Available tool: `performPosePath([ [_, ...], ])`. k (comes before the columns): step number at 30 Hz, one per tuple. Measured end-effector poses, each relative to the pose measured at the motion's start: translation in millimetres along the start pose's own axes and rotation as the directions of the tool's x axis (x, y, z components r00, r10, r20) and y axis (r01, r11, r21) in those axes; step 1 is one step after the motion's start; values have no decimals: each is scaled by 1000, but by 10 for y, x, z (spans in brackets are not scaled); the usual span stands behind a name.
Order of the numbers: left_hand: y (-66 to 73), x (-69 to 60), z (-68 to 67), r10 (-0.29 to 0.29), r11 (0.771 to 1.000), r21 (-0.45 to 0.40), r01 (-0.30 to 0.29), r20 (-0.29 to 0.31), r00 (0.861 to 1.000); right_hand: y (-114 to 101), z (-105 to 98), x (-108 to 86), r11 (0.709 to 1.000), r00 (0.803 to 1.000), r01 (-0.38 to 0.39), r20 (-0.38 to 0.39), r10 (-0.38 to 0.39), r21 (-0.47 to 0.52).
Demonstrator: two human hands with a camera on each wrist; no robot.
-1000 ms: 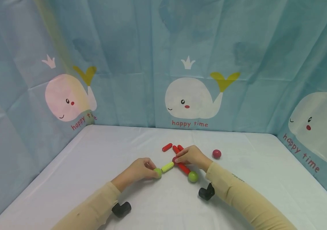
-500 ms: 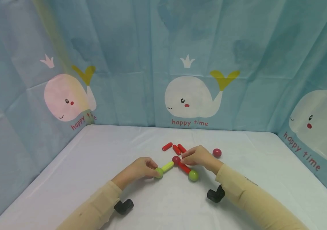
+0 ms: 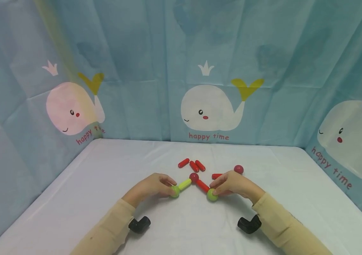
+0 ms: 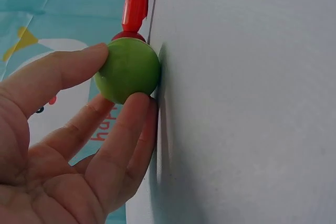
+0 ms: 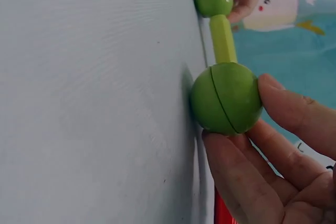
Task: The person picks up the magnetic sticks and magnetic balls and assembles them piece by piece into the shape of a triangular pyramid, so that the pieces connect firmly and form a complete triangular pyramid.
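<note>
My left hand (image 3: 154,187) pinches a green ball (image 3: 175,191) between thumb and fingers; the left wrist view shows this green ball (image 4: 128,71) close up. A yellow-green rod (image 3: 185,185) runs from that ball to a dark red ball (image 3: 194,177). From the red ball a red rod (image 3: 202,186) slants down to a second green ball (image 3: 212,194). My right hand (image 3: 237,185) holds this second ball, its thumb and fingertips on either side of the green ball (image 5: 226,98) in the right wrist view.
Several loose red rods (image 3: 183,163) lie behind the joined pieces. Another red rod (image 3: 217,176) lies partly hidden behind my right hand, near a dark red ball (image 3: 239,169). A curtain (image 3: 136,71) with whales stands behind the white table (image 3: 120,152).
My right hand has moved right and toward me, from the dark red middle ball to the right green ball, uncovering the red rods behind. My left hand keeps its ball, now against the yellow-green rod.
</note>
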State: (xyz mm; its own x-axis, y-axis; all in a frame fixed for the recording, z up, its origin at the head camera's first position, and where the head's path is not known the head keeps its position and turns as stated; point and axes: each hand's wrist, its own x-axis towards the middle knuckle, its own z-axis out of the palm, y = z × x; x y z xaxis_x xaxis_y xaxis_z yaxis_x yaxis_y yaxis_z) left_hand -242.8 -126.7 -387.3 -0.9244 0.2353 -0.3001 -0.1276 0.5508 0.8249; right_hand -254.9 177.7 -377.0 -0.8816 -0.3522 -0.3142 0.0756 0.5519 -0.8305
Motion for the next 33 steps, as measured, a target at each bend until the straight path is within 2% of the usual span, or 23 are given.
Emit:
performPosePath([
  [11,-17,-16,82,21,1000,-7,-21,-17,1000,53,21,-25,996,998,56,32,-58,72],
  [17,-26,-27,63,20,1000,-20,-20,-17,1000,50,16,-18,996,997,65,41,-67,57],
  [21,3,8,24,5,1000,3,-5,-66,998,55,1,-17,997,996,65,60,-67,35],
  [24,50,96,-24,-14,1000,6,15,-139,990,54,-2,-14,998,996,55,65,-56,20],
  [27,106,229,-57,-35,999,-39,27,-205,978,51,-4,-2,999,997,48,64,-49,7],
  [30,169,375,-65,-44,998,-58,30,-248,968,52,-9,11,999,997,52,64,-52,5],
  [33,221,511,-51,-28,998,-60,11,-280,960,67,-18,17,998,997,55,63,-55,9],
])
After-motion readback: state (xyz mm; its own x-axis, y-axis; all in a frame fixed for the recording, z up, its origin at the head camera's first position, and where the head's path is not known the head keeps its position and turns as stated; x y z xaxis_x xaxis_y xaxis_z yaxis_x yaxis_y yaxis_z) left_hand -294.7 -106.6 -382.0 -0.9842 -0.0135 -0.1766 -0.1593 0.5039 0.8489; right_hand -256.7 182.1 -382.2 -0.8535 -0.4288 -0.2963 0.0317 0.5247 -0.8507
